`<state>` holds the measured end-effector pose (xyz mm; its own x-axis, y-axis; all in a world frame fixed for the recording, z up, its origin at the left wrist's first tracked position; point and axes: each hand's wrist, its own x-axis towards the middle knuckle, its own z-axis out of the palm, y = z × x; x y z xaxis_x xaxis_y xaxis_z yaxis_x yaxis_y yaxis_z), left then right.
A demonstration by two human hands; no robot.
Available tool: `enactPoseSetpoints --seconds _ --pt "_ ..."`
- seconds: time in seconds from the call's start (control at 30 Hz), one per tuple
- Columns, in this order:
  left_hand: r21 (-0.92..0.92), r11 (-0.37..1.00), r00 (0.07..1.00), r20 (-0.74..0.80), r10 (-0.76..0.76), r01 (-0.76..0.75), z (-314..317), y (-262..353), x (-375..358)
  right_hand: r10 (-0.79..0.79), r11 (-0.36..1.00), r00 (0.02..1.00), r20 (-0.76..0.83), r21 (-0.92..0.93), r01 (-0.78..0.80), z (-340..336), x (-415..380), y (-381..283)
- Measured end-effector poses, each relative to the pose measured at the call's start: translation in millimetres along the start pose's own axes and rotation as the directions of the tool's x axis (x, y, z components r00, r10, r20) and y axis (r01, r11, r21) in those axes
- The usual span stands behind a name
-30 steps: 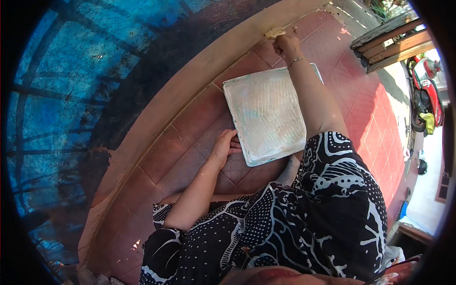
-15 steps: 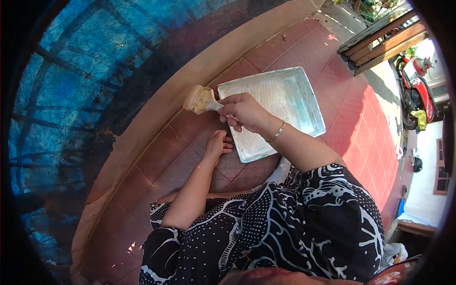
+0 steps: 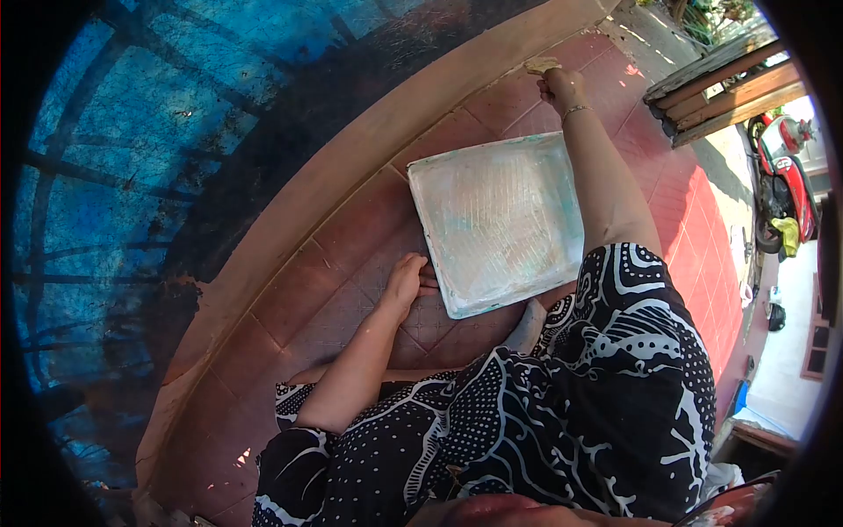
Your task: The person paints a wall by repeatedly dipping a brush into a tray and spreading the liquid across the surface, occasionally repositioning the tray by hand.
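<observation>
A flat paintbrush with pale, paint-coated bristles is in my right hand, whose fingers wrap round its handle. That arm reaches far forward, past the tray, and the bristles are close to the foot of the low wall. The shallow white tray, smeared inside with white and greenish paint, lies on the tiles in front of me. Beside its left edge is my left hand, with nothing in it, fingers partly spread and their tips right at the tray's side.
A low curved wall, blue on its far side, runs along the left of the red tiled floor. Wooden beams stand at the upper right, with a red motorbike beyond. My patterned dress spreads below.
My right hand has carried the paintbrush from over the tray's left corner forward and right, towards the far end of the wall. My left hand stays beside the tray.
</observation>
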<state>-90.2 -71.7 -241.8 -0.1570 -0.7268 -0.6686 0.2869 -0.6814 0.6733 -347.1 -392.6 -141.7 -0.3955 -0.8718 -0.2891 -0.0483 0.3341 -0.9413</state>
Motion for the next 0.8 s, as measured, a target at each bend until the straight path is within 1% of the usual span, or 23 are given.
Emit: enactPoseSetpoints --seconds 0.07,0.13,0.17,0.2,0.27,0.3,0.33,0.37,0.4,0.43,0.47,0.5,0.53,0.57,0.6,0.63,0.67,0.7,0.73,0.77,0.8 --pt "-0.007 1.000 1.000 0.001 -0.004 0.004 1.4 1.1 -0.5 0.010 0.999 1.000 -0.010 -0.037 -0.010 9.4 -1.0 6.8" --pt "-0.013 1.000 1.000 0.008 -0.005 0.005 2.2 2.8 -0.9 -0.003 0.998 0.998 0.062 -0.068 0.007 23.5 -11.9 14.3" --pt "-0.019 1.000 1.000 0.007 -0.003 0.003 2.2 2.6 -1.1 -0.034 0.992 0.992 0.121 -0.113 0.048 30.5 -26.6 16.6" --pt "-0.015 1.000 1.000 0.011 0.001 -0.001 2.1 2.6 -0.5 -0.039 0.991 0.991 0.126 -0.118 0.054 37.5 -43.5 20.6" --pt "-0.022 1.000 1.000 0.016 0.009 -0.008 0.1 0.5 0.7 -0.094 0.971 0.962 0.257 -0.190 0.146 51.0 -98.4 27.8" --pt "0.022 1.000 0.999 0.043 0.017 -0.018 -1.5 -0.9 3.3 -0.119 0.955 0.939 0.323 -0.222 0.197 57.1 -127.0 32.9" --pt "0.067 0.997 0.997 0.071 0.025 -0.029 -1.7 -0.8 3.6 -0.135 0.905 0.924 0.357 -0.336 0.262 63.5 -156.9 40.2" --pt "0.056 0.998 0.997 0.073 0.032 -0.036 1.4 2.1 2.5 -0.112 0.912 0.905 0.410 -0.318 0.257 69.9 -189.3 46.7" --pt "0.099 0.995 0.999 0.021 0.024 -0.026 5.6 5.0 0.7 -0.238 0.841 0.838 0.490 -0.328 0.431 76.0 -208.0 68.2" --pt "0.141 0.990 0.999 -0.033 0.019 -0.014 7.5 5.6 -2.6 -0.266 0.737 0.781 0.565 -0.403 0.543 84.6 -231.2 82.4" --pt "0.127 0.992 0.999 -0.034 0.024 -0.019 7.0 -3.9 -2.2 -0.342 0.659 0.715 0.610 -0.387 0.646 91.9 -266.6 83.9" --pt "0.294 0.900 0.933 -0.066 0.354 -0.321 7.0 -20.0 2.4 -0.290 0.701 0.724 0.626 -0.376 0.606 102.6 -299.2 85.7" --pt "0.458 0.691 0.761 -0.045 0.647 -0.560 7.6 -29.7 3.3 -0.290 0.689 0.689 0.664 -0.355 0.632 113.1 -325.7 91.2" --pt "0.450 0.693 0.757 -0.056 0.651 -0.563 8.5 -25.4 -2.3 -0.189 0.722 0.691 0.698 -0.378 0.579 120.5 -351.7 86.4" --pt "0.502 0.754 0.853 -0.059 0.518 -0.423 8.5 -11.7 -7.3 -0.157 0.756 0.660 0.735 -0.340 0.559 123.9 -375.3 78.7" --pt "0.548 0.790 0.926 -0.070 0.371 -0.275 7.8 2.7 -10.7 -0.128 0.788 0.626 0.770 -0.304 0.535 127.3 -393.1 75.1" --pt "0.587 0.800 0.973 -0.092 0.213 -0.120 6.4 10.8 -12.8 -0.128 0.780 0.615 0.778 -0.304 0.546 133.7 -402.9 82.4" --pt "0.646 0.752 0.958 -0.111 0.264 -0.132 3.4 3.6 -6.3 -0.152 0.781 0.515 0.844 -0.216 0.585 139.7 -410.8 93.3" --pt "0.636 0.760 0.956 -0.119 0.268 -0.134 2.7 7.6 -14.1 -0.177 0.781 0.406 0.896 -0.124 0.612 142.1 -418.5 92.1" --pt "0.718 0.656 0.938 -0.011 0.346 -0.233 1.0 12.3 -22.8 -0.077 0.810 0.357 0.931 -0.151 0.567 144.8 -420.0 89.0" --pt "0.780 0.535 0.908 0.101 0.406 -0.326 -1.4 15.6 -28.8 -0.072 0.806 0.343 0.937 -0.148 0.573 143.5 -416.9 85.0"
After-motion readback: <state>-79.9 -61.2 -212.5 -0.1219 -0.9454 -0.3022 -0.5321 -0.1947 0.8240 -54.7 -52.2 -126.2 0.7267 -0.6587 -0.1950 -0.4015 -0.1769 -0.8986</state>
